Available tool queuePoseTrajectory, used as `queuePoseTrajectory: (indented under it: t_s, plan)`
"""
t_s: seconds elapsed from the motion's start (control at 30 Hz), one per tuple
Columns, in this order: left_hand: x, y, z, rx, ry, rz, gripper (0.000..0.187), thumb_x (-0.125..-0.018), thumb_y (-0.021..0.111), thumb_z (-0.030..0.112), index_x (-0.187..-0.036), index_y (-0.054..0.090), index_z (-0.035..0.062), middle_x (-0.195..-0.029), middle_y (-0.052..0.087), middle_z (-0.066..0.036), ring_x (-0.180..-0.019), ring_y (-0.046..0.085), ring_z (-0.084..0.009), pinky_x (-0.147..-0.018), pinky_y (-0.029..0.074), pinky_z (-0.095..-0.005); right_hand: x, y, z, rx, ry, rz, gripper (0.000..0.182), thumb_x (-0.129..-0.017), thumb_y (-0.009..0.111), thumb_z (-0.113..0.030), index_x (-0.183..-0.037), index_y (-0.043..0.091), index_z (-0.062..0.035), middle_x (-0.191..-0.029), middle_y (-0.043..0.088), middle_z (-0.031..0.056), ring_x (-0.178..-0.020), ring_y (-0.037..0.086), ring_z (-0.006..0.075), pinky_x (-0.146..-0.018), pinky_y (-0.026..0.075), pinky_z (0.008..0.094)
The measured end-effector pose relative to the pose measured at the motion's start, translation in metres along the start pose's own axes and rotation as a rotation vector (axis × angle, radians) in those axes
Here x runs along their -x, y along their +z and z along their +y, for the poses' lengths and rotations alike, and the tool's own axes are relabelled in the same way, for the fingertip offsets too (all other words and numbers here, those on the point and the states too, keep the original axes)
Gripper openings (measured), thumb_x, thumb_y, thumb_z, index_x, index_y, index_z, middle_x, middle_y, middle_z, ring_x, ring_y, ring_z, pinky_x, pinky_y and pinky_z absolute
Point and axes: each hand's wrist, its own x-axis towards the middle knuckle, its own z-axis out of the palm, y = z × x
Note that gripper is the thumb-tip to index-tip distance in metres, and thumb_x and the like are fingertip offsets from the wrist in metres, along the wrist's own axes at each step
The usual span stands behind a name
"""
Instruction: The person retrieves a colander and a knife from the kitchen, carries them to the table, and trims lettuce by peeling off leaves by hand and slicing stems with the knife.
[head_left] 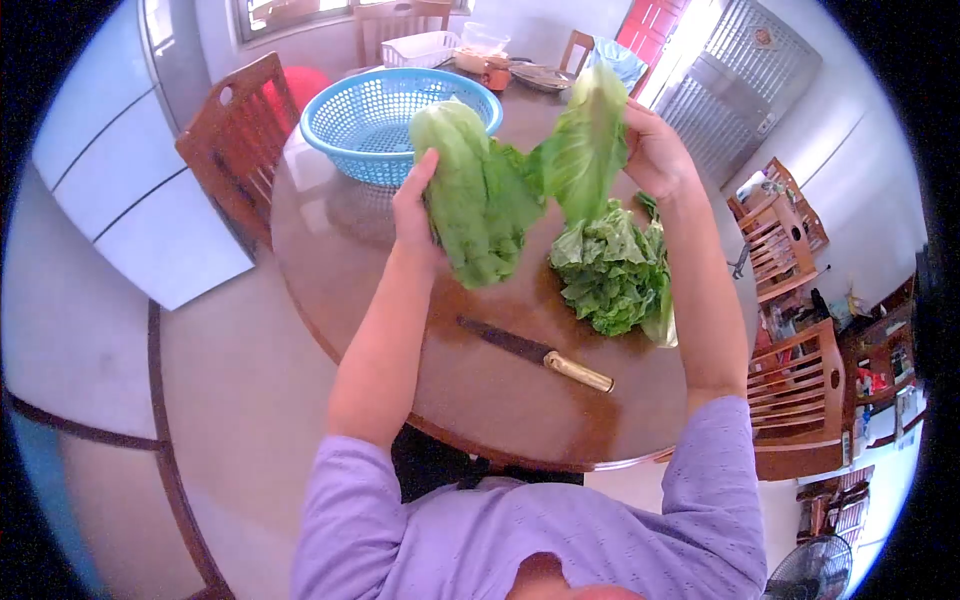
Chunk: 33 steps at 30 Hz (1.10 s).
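Observation:
My left hand (pixel 415 205) is wrapped round a head of leafy lettuce (pixel 470 200), held up above the table. A single lettuce leaf (pixel 588 145) is gripped in my right hand (pixel 655 150), its lower edge overlapping the head's leaves in this view. Below my right forearm lies a pile of lettuce (pixel 610 265) on the round brown table (pixel 400 310). Nearer to me, a knife (pixel 540 352) rests on the tabletop, its dark blade pointing left and its light handle to the right.
Behind my left hand stands a blue perforated basket (pixel 345 150). Toward the far edge are a white basket (pixel 420 48), an orange-brown cup (pixel 496 73) and a plate (pixel 543 77). Wooden chairs (pixel 240 125) surround the table, and a fan (pixel 815 570) is at lower right.

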Motion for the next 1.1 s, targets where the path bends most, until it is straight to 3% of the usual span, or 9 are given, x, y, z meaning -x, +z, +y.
queuePoseTrajectory:
  t_s: [0.23,0.33,0.43,0.5,0.57,0.67,0.7,0.87,1.1]
  plan:
    - [0.004,0.009,0.003,0.1,0.021,-0.154,0.07,-0.087,0.045,0.048,-0.139,0.035,0.0032,-0.135,0.045,-0.025,-0.123,0.046,-0.0365,-0.104,0.036,-0.0477,-0.055,0.017,-0.016,0.177,-0.147,0.122,0.034,-0.093,0.055,-0.019,-0.122,0.054,-0.0019,-0.107,0.064,0.0042,-0.101,0.06,0.0132,-0.089,0.047,0.0279]
    - [0.004,0.011,0.001,0.112,0.008,-0.174,0.071,-0.087,0.045,0.049,-0.141,0.034,0.0045,-0.136,0.044,-0.025,-0.124,0.045,-0.0369,-0.105,0.035,-0.0482,-0.12,0.019,-0.015,0.032,-0.213,0.046,0.044,-0.093,0.057,-0.024,-0.129,0.048,-0.0007,-0.113,0.06,0.007,-0.108,0.055,0.0154,-0.094,0.044,0.0287]
    - [0.004,0.011,0.002,0.1,0.016,-0.182,0.071,-0.087,0.046,0.049,-0.141,0.034,0.0045,-0.136,0.043,-0.025,-0.124,0.045,-0.0367,-0.105,0.035,-0.0483,-0.136,0.047,0.009,0.308,-0.26,0.033,0.055,-0.092,0.057,-0.03,-0.136,0.041,-0.0006,-0.121,0.056,0.0102,-0.111,0.053,0.0174,-0.098,0.041,0.0299]
    - [0.004,0.009,0.003,0.104,0.012,-0.18,0.07,-0.087,0.046,0.047,-0.141,0.034,0.004,-0.136,0.044,-0.024,-0.123,0.046,-0.036,-0.104,0.036,-0.048,-0.101,0.075,0.004,0.533,-0.131,-0.033,0.061,-0.091,0.058,-0.032,-0.14,0.037,-0.0018,-0.126,0.052,0.0108,-0.113,0.051,0.0178,-0.099,0.04,0.0306]
    - [0.003,0.004,0.005,0.123,-0.004,-0.176,0.067,-0.088,0.046,0.045,-0.14,0.035,0.0037,-0.135,0.046,-0.022,-0.121,0.048,-0.0346,-0.103,0.038,-0.0472,-0.078,0.078,0.008,0.692,-0.105,-0.229,0.059,-0.091,0.059,-0.035,-0.138,0.042,-0.0042,-0.124,0.054,0.0103,-0.112,0.052,0.0175,-0.098,0.041,0.031]
    - [0.001,0.003,0.005,-0.01,0.019,-0.13,0.062,-0.092,0.044,0.045,-0.138,0.037,0.0034,-0.13,0.05,-0.018,-0.118,0.052,-0.0304,-0.1,0.041,-0.0445,-0.054,0.08,0.021,0.76,-0.189,-0.249,0.051,-0.09,0.061,-0.035,-0.129,0.053,-0.0038,-0.117,0.058,0.009,-0.105,0.055,0.015,-0.091,0.045,0.0293]
    - [0.001,0.004,0.004,-0.049,0.025,-0.066,0.062,-0.093,0.044,0.047,-0.137,0.038,0.0037,-0.129,0.051,-0.016,-0.116,0.052,-0.0291,-0.099,0.042,-0.0436,-0.053,0.078,0.028,0.9,-0.375,-0.201,0.041,-0.089,0.061,-0.035,-0.115,0.062,-0.0018,-0.105,0.063,0.006,-0.091,0.059,0.0131,-0.081,0.048,0.0274]
    - [-0.008,0.002,-0.006,-0.141,0.051,0.045,0.067,-0.094,0.039,0.058,-0.135,0.04,0.0049,-0.127,0.053,-0.012,-0.114,0.054,-0.0249,-0.097,0.044,-0.041,-0.027,0.092,0.025,1.1,-0.441,-0.201,0.04,-0.085,0.066,-0.036,-0.106,0.064,-0.0011,-0.089,0.066,0.0039,-0.075,0.06,0.0114,-0.069,0.049,0.0267]
    - [-0.007,0.003,-0.006,-0.134,0.048,0.024,0.061,-0.096,0.038,0.053,-0.137,0.038,0.0083,-0.127,0.051,-0.01,-0.116,0.051,-0.0239,-0.098,0.042,-0.0413,-0.035,0.082,0.038,1.09,-0.448,-0.203,0.039,-0.082,0.068,-0.032,-0.106,0.066,-0.0009,-0.085,0.067,0.0055,-0.074,0.061,0.0111,-0.065,0.05,0.0265]
